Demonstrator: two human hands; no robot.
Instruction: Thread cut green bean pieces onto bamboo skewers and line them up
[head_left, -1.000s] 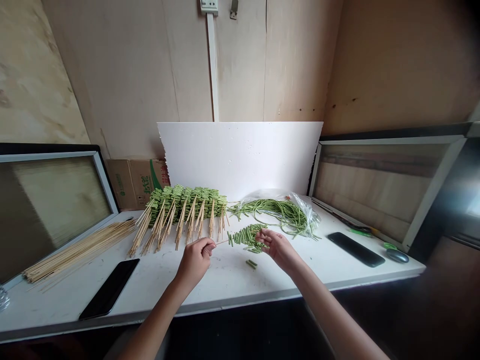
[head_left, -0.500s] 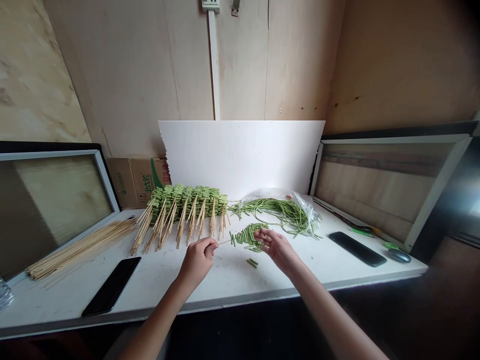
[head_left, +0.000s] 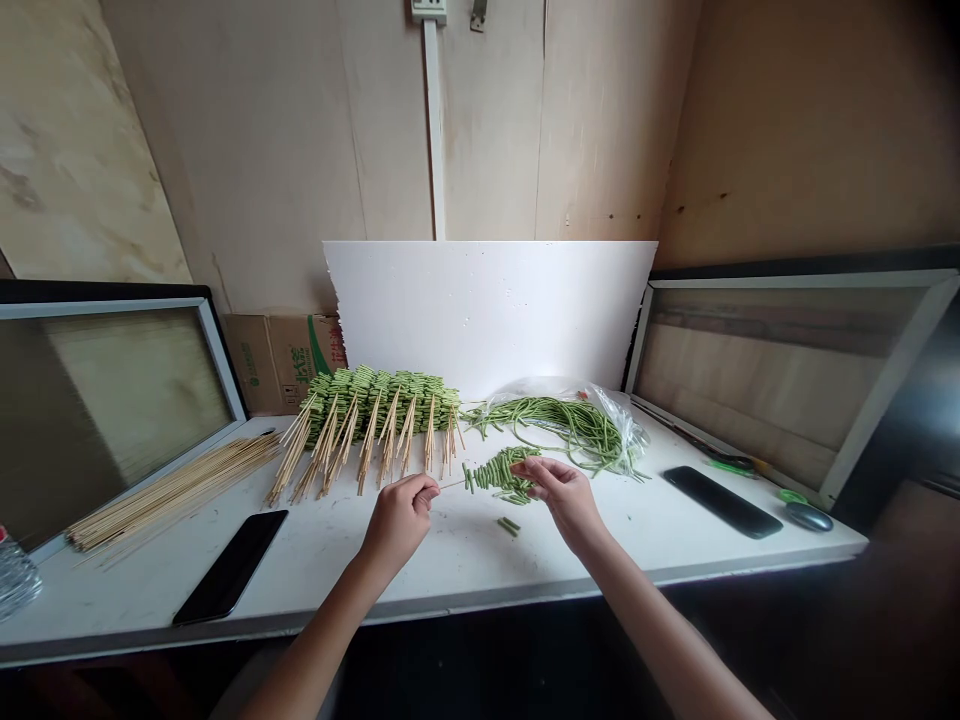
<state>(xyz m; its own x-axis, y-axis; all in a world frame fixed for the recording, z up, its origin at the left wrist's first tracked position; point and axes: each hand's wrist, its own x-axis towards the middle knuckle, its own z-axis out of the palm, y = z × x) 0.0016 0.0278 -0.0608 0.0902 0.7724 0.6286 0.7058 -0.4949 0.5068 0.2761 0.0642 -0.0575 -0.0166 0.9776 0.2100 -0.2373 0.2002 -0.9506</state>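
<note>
My left hand [head_left: 401, 515] is closed round the bare end of a thin bamboo skewer [head_left: 451, 485]. Cut long bean pieces [head_left: 491, 474] sit crosswise along that skewer in a row, held above the tabletop. At the row's right end, my right hand [head_left: 562, 497] has thumb and fingers pinched together on a long bean piece, mostly covered by the fingertips. Loose cut pieces lie just behind and below the row. Two more short pieces [head_left: 508, 526] rest on the table between my hands.
Finished bean skewers [head_left: 382, 392] are stacked at the back left, sticks facing forward. Bare skewers [head_left: 176, 490] lie left. Whole long beans [head_left: 562, 420] spill from a clear bag. Phones [head_left: 231, 567] [head_left: 721, 501], a mouse [head_left: 809, 516] and a bottle [head_left: 16, 575] flank the white table [head_left: 465, 575].
My right fingers have drawn together at the row's right end, where they were more spread. My left hand keeps its hold on the skewer. The whole view has shifted slightly.
</note>
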